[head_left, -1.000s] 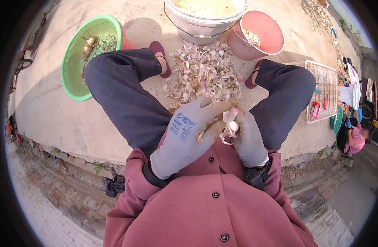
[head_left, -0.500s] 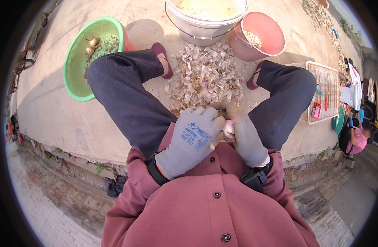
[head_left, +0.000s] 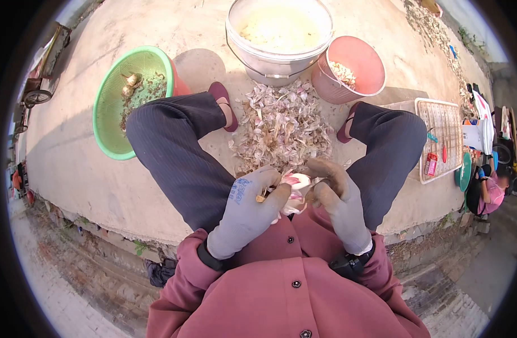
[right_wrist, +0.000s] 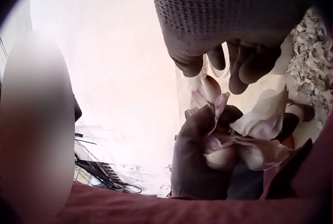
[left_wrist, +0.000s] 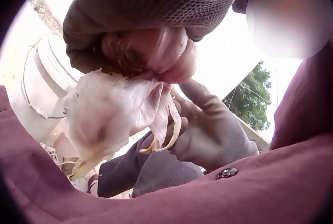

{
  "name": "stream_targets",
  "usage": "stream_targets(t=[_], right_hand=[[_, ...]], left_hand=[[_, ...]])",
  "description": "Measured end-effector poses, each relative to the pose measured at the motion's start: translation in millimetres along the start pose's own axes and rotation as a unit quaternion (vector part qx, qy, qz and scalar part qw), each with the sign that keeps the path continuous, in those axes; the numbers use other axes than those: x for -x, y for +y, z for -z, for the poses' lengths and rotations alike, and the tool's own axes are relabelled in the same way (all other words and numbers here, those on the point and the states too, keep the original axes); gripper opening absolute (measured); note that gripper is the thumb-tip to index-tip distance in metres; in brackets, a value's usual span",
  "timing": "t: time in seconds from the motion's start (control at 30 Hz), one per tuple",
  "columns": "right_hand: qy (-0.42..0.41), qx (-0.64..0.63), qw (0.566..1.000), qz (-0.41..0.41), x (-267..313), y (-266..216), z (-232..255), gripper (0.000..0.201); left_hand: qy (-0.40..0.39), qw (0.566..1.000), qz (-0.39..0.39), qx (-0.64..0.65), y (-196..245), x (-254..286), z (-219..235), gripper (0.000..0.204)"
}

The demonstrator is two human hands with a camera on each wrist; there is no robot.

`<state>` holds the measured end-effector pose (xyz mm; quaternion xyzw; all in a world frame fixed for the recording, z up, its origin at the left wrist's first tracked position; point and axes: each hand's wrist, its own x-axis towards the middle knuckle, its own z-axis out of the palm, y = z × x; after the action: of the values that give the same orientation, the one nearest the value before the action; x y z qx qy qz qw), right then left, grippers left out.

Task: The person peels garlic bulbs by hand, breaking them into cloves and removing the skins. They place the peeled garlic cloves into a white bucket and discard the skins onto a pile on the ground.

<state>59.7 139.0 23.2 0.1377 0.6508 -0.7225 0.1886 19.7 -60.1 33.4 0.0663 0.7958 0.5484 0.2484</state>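
My gloved left hand [head_left: 241, 205] grips a partly opened garlic bulb [head_left: 295, 181] in front of the shirt. In the left wrist view, purplish cloves [left_wrist: 169, 52] bulge under the fingers, and loose papery skin [left_wrist: 104, 112] hangs below them. Close to the bulb's other side is my gloved right hand [head_left: 343, 205], its fingers bent and spread. The right wrist view shows those fingertips [right_wrist: 239, 81] just above a clove [right_wrist: 210, 88] that sticks up from the bulb, with nothing plainly held between them.
Garlic skins [head_left: 283, 129] lie piled between the feet. Beyond them stand a white bucket [head_left: 275, 70] and a pink bucket [head_left: 348, 93] with cloves inside. A green basket [head_left: 109, 135] with several bulbs is at left; a wire rack [head_left: 441, 129] is at right, near another person [head_left: 489, 194].
My right hand has drawn back from the bulb, its fingers spreading apart from the left hand. The left hand has turned, and more opened skin and cloves show. The head view has tilted up slightly.
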Motion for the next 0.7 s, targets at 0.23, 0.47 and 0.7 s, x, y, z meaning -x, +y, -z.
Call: stream_targets(t=[0.23,0.47,0.7], right_hand=[[0.017,-0.033,0.999,0.001,-8.9,-7.1,-2.1,0.028],[0.039,-0.067,0.996,-0.038,-17.5,-9.0,-10.0,0.019],[0.078,-0.059,0.995,-0.025,-17.2,1.6,-13.1,0.019]], left_hand=[[-0.045,0.998,-0.021,0.044,2.8,-5.7,-4.4,0.017],[-0.084,0.990,0.015,0.111,1.1,-7.5,-9.3,0.018],[-0.116,0.964,0.107,0.214,-4.7,-7.4,-8.5,0.015]])
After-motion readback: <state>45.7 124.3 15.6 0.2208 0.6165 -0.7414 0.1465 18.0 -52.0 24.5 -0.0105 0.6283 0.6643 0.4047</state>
